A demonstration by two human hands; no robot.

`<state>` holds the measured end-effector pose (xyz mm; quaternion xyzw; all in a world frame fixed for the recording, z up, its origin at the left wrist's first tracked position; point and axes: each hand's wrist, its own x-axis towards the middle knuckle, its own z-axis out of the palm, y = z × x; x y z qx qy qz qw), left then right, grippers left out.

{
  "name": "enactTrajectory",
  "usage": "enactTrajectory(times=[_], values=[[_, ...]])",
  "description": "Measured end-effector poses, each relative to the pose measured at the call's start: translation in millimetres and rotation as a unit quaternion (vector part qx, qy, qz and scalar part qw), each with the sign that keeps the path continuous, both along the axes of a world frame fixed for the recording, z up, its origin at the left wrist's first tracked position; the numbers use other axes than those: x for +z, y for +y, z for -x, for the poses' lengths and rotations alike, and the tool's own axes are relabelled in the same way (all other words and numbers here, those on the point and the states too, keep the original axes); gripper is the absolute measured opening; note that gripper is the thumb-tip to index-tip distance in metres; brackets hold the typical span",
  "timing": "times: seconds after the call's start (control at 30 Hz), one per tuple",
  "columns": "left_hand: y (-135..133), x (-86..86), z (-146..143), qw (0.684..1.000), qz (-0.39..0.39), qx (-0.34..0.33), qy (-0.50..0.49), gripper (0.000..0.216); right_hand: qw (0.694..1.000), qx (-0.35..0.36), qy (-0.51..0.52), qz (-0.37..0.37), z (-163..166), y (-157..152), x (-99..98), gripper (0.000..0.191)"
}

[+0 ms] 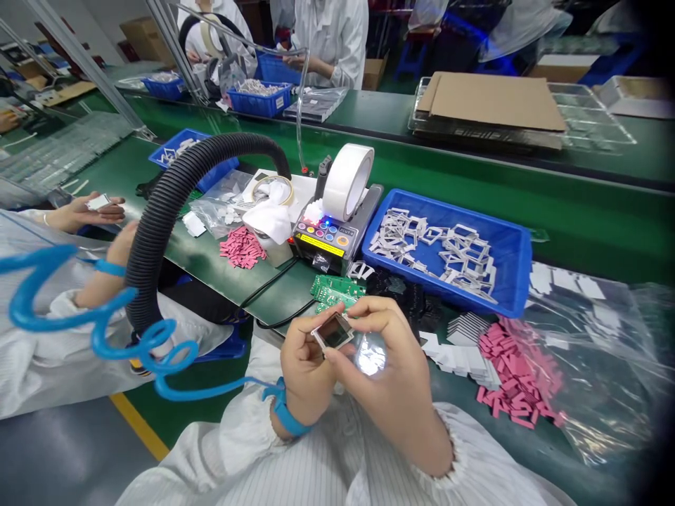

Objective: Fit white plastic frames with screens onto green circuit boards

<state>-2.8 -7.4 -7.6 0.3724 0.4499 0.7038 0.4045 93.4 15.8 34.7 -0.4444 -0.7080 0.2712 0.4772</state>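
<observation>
Between both hands, in front of my chest, is a small white frame with a dark glassy screen (334, 330) set in it. My left hand (306, 358) pinches its left side; a blue wrist strap (287, 411) with a coiled cord circles that wrist. My right hand (393, 365) grips the right side and lower edge with thumb and fingers. Just beyond the hands lie green circuit boards (337, 289) and a pile of black parts (395, 292). A blue bin (527, 270) of white plastic frames (464, 253) stands past them.
A tape dispenser (330, 242) carries a white tape roll (348, 181). Pink strips (517, 376), white pieces (464, 360) and a clear bag (606, 393) lie at right. A black hose (152, 218) arches at left, near a co-worker's hand (95, 211). Cardboard (490, 98) rests on the back shelf.
</observation>
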Motion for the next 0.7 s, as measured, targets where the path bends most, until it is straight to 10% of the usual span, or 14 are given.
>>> enactTrajectory(times=[0.47,0.7], values=[[3,-6.1,-3,0.993,-0.055,0.064,0.078,0.034,0.998,0.017,0.034,0.052,-1,-3,-1.8,0.021],[4,-11.6,-3,0.996,0.059,0.018,-0.061,0.028,0.993,0.031,-0.022,0.112,6,2,-14.3,0.034]])
